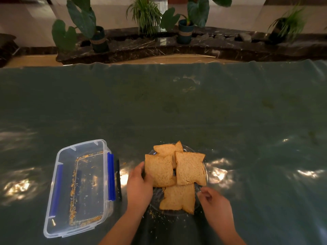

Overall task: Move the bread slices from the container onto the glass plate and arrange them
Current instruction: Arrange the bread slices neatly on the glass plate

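Two bare forearms enter from the bottom edge, angled up and inward. Left hand (139,186) back-up, wrist straight, fingers together and curled, fingertips (143,172) touching the left edge of the left-hand brown bread slice (160,171) on the clear glass plate (203,167); thumb hidden under the hand, so whether it pinches the slice cannot be told. Right hand (215,204) near the plate's right front rim, back-up, fingers loosely curled, index and thumb tips close together at its upper left, holding nothing visible, clear of the bread. Hands well apart.
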A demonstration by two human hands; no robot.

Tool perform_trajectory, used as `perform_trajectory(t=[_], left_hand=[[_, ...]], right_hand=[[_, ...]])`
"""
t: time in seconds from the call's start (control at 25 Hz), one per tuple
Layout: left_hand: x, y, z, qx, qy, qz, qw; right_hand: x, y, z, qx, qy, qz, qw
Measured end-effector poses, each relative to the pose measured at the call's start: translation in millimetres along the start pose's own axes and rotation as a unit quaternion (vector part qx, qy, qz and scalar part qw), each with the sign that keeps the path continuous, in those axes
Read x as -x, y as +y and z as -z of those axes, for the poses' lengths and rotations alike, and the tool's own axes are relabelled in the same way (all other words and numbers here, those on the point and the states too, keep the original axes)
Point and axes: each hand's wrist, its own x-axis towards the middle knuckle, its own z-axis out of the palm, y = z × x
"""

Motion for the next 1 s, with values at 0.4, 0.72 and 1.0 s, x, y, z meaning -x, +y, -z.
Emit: perform_trajectory(t=[0.4,0.72,1.0], left_hand=[[60.1,-8.0,-9.3,-0.077,-0.068,-0.002,0.995],[60.4,3.1,-15.6,-0.02,-0.13,0.121,0.984],[63.5,5.9,-14.5,0.115,-0.13,0.211,0.962]], right_hand=[[0.7,-21.9,-10.9,0.043,-0.065,-0.017,0.997],[1.1,-31.6,-18.1,-0.082,-0.071,-0.101,0.989],[4.1,-34.7,-4.7,-0.235,-0.104,-0.184,0.949]])
